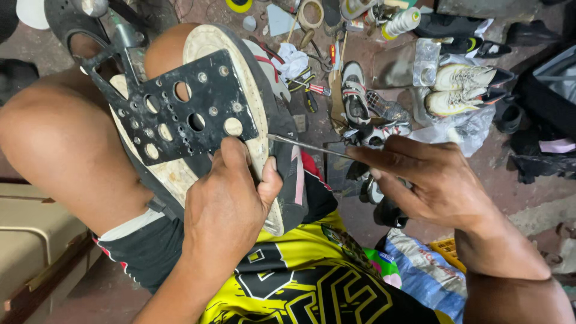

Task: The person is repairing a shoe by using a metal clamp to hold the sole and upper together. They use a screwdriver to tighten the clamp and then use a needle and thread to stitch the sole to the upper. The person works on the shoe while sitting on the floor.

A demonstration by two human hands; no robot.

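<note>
A shoe [270,108] lies sole-up across my lap, with a worn white sole and a black perforated plate [180,114] bolted on it. My left hand [225,204] grips the sole's edge near the heel, thumb and fingers wrapped over it. My right hand [432,180] pinches a long thin metal awl [306,144] whose tip touches the seam between the sole and the black upper. My bare knee [54,144] props the shoe from the left.
Several sneakers [462,87] and a single shoe [354,90] lie on the floor ahead, among pliers, scissors [312,90], tape rolls [310,13], a thread spool [402,23] and a clear plastic bag [462,129]. A beige box [30,240] stands at lower left.
</note>
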